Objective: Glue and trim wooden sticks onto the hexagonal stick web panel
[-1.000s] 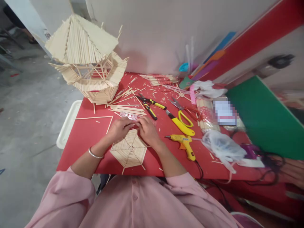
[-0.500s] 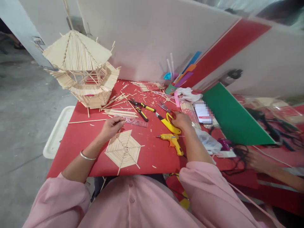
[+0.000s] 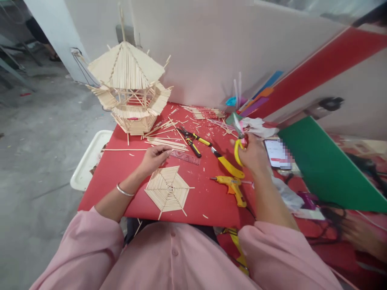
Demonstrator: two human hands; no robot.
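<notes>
A flat hexagon of wooden sticks point(image 3: 167, 188) lies on the red table point(image 3: 115, 173) in front of me. My left hand point(image 3: 153, 158) rests at its far left corner, fingers curled and pinching near the sticks. My right hand point(image 3: 252, 153) is raised off the table to the right, closed on the yellow-handled scissors point(image 3: 238, 146), whose blades point up and away.
A tall stick-built pagoda model point(image 3: 131, 94) stands at the table's far left. Loose sticks point(image 3: 165, 141), a clear ruler point(image 3: 186, 157), yellow-black pliers point(image 3: 193, 141), a yellow utility knife point(image 3: 229, 164), a yellow glue gun point(image 3: 232, 186), a phone point(image 3: 276, 153), a green board point(image 3: 326, 165) and a white tray point(image 3: 87, 161) surround the work.
My right hand left the hexagon, reached right to the scissors and has lifted them off the table. My left hand stayed at the hexagon's edge.
</notes>
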